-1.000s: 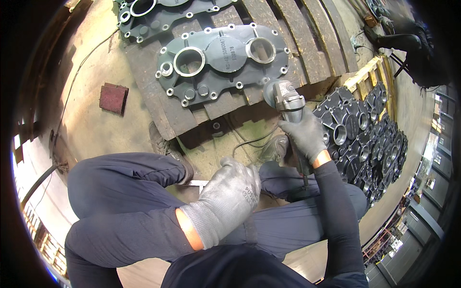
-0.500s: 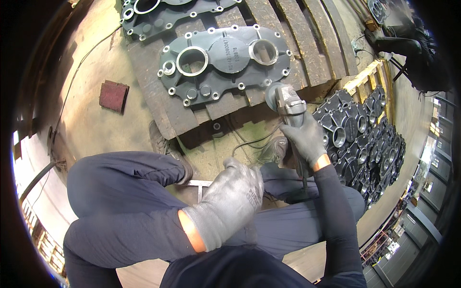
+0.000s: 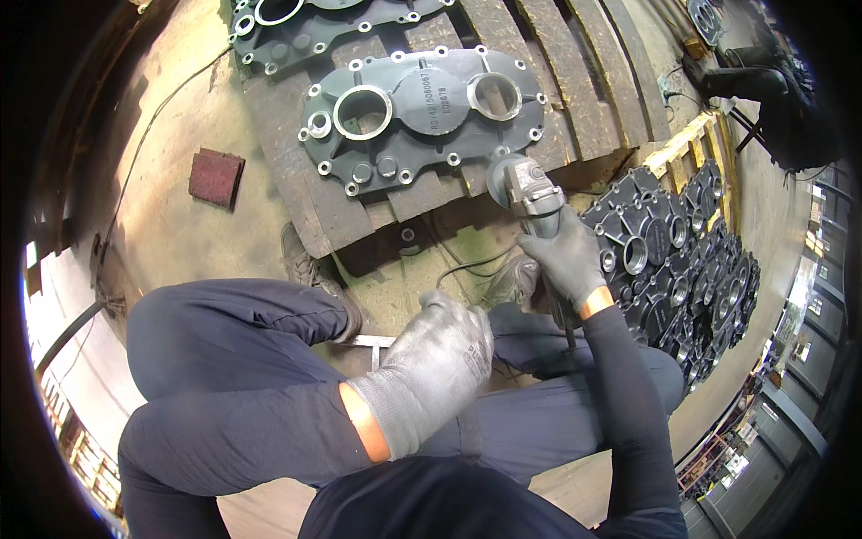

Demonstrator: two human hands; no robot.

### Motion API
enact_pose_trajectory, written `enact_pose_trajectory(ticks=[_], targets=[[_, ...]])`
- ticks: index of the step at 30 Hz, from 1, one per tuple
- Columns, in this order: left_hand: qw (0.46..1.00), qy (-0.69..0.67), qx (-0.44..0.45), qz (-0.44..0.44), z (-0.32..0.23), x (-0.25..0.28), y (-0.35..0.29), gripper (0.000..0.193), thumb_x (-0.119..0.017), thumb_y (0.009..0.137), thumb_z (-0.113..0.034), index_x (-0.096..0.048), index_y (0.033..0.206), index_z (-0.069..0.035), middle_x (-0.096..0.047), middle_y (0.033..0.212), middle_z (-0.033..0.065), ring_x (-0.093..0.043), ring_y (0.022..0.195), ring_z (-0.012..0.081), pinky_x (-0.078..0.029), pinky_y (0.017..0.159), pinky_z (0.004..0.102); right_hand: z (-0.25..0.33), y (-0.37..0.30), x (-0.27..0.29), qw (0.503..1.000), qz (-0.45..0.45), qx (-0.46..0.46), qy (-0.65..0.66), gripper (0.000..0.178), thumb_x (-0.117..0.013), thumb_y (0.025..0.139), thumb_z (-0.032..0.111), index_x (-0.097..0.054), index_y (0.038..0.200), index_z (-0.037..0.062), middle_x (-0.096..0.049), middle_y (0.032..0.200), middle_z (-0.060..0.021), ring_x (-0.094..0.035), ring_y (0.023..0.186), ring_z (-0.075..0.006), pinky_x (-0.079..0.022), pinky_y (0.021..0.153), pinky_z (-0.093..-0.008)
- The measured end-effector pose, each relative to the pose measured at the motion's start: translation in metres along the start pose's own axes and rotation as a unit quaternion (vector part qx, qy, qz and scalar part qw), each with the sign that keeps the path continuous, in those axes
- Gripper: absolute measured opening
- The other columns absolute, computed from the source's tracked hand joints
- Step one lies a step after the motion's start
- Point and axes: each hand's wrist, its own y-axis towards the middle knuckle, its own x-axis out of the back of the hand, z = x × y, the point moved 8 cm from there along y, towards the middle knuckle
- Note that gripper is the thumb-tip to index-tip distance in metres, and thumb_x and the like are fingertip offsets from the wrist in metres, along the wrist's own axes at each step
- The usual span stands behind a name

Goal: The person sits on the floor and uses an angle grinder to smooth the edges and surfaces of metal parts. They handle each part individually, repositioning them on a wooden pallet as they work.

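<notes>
In my gloved right hand is an angle grinder, gripped round its body. Its disc is by the lower right edge of a dark grey cast metal cover, and I cannot tell whether it touches. The cover lies flat on a wooden pallet; it has two large round openings and bolt holes with bright rims. My gloved left hand is closed above my legs, its palm side hidden. A dark cable runs down behind that hand; whether the fingers hold it cannot be seen.
Another cast cover sits on the pallet's far left. Several similar covers are stacked at right beside a yellowish wooden frame. Dark red pads lie on the floor at left. Another person is at the far right.
My right hand and the grinder have shifted slightly left and up, toward the cover's lower edge. My left hand stays closed in nearly the same place.
</notes>
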Motion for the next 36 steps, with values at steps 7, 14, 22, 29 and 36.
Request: enact_pose_trajectory(ticks=[7,14,22,29,36], targets=[[1.0,-0.014,0.002,0.01,0.004,0.004,-0.001,0.029,-0.064,0.09,-0.025,-0.066,0.105,0.0,-0.064,0.089,0.011,-0.066,0.083,0.0262,-0.048,0.079,0.0404,0.009,0.0,-0.014,0.999,0.044,0.021,0.012,0.065,-0.081,0.074,0.04,-0.063,0.119,-0.0043,-0.072,0.106,-0.0289,-0.07,0.104,-0.0439,-0.055,0.092,-0.0479],[0.999,-0.006,0.0,-0.042,0.001,0.007,-0.007,0.025,-0.063,0.09,-0.024,-0.068,0.1,-0.002,-0.062,0.087,0.0087,-0.066,0.084,0.0251,-0.048,0.078,0.0413,0.02,-0.009,-0.018,0.997,0.077,0.024,0.005,0.069,-0.08,0.075,0.04,-0.06,0.125,-0.0032,-0.072,0.11,-0.0285,-0.069,0.106,-0.0445,-0.054,0.094,-0.0497],[1.0,-0.007,0.014,-0.025,0.002,0.008,-0.013,0.046,-0.067,0.09,-0.044,-0.065,0.102,0.0,-0.062,0.085,0.0087,-0.065,0.083,0.0241,-0.047,0.078,0.0401,0.039,-0.01,-0.025,0.997,0.066,0.048,-0.012,0.063,-0.078,0.075,0.039,-0.06,0.118,-0.0045,-0.071,0.106,-0.0301,-0.069,0.103,-0.0456,-0.054,0.093,-0.0512],[0.998,-0.005,0.029,-0.052,0.008,0.008,-0.024,0.046,-0.068,0.089,-0.044,-0.065,0.103,0.0,-0.061,0.085,0.0086,-0.065,0.083,0.0234,-0.047,0.079,0.0394,0.061,-0.002,-0.031,0.995,0.08,0.045,-0.038,0.063,-0.078,0.076,0.04,-0.06,0.116,-0.0052,-0.071,0.107,-0.0307,-0.069,0.105,-0.0457,-0.054,0.093,-0.0508],[0.999,-0.021,0.007,-0.041,0.012,0.012,-0.025,0.026,-0.068,0.086,-0.021,-0.068,0.101,0.0,-0.061,0.085,0.007,-0.065,0.078,0.0208,-0.048,0.068,0.0372,0.065,0.0,-0.032,0.995,0.074,0.052,-0.027,0.064,-0.081,0.075,0.04,-0.061,0.116,-0.0051,-0.071,0.11,-0.0304,-0.069,0.105,-0.0461,-0.053,0.093,-0.0506]])
